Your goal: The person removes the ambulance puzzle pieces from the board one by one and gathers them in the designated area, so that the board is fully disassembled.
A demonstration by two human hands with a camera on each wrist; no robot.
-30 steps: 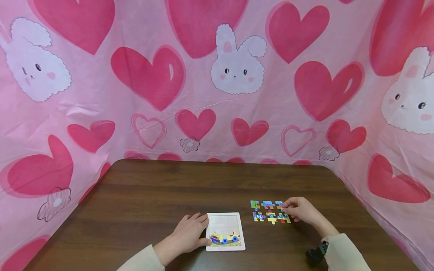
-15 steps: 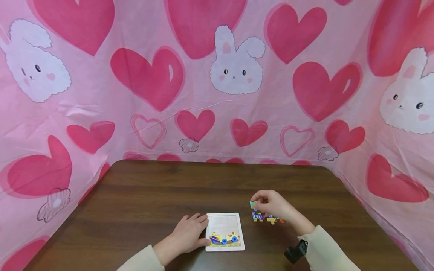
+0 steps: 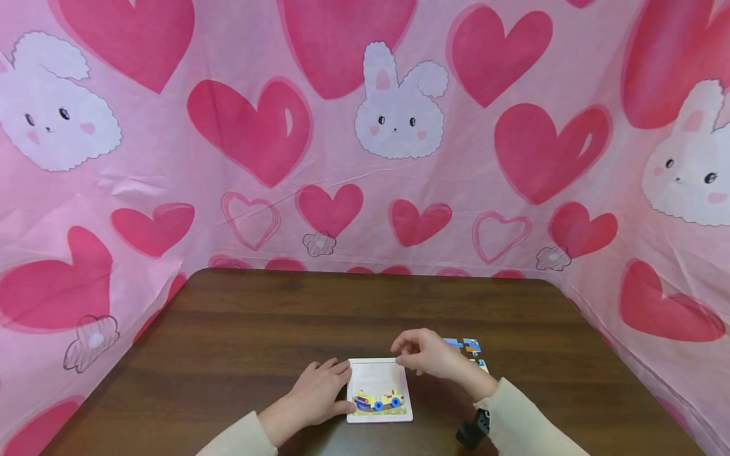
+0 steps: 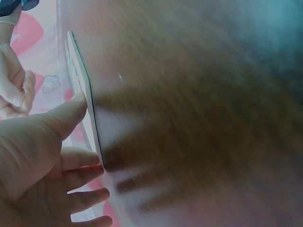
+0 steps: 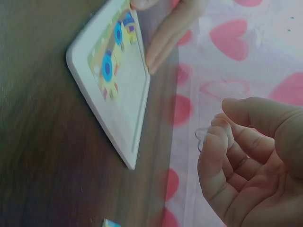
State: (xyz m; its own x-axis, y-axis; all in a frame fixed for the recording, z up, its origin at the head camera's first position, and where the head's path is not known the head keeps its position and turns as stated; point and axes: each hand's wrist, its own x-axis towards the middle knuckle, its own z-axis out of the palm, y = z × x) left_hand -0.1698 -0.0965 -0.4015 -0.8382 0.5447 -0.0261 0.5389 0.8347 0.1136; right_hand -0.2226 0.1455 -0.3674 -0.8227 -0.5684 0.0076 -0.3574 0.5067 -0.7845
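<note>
My left hand (image 3: 317, 394) rests at the left side of a white-framed puzzle tray (image 3: 407, 396), its thumb and fingertips touching the frame. Along the tray's bottom lies an assembled strip of yellow truck picture (image 3: 378, 401); the part above is bare. Over the tray's upper right corner hovers my right hand (image 5: 251, 165), fingers loosely bent, with no piece visible between thumb and fingers. Loose jigsaw pieces (image 3: 471, 345) lie right of the tray, partly hidden behind this hand. The right wrist view catches the corner of one piece (image 5: 111, 223) at its bottom edge.
The tray lies near the front of a dark brown wooden table (image 3: 274, 316). A pink cloth (image 3: 342, 158) with hearts and rabbits hangs around its back and sides. A black device (image 3: 472, 432) is strapped at the right wrist.
From the right end of the loose pieces, my right hand has passed leftward across them to above the tray's upper right corner. My left hand and the tray have stayed in place.
</note>
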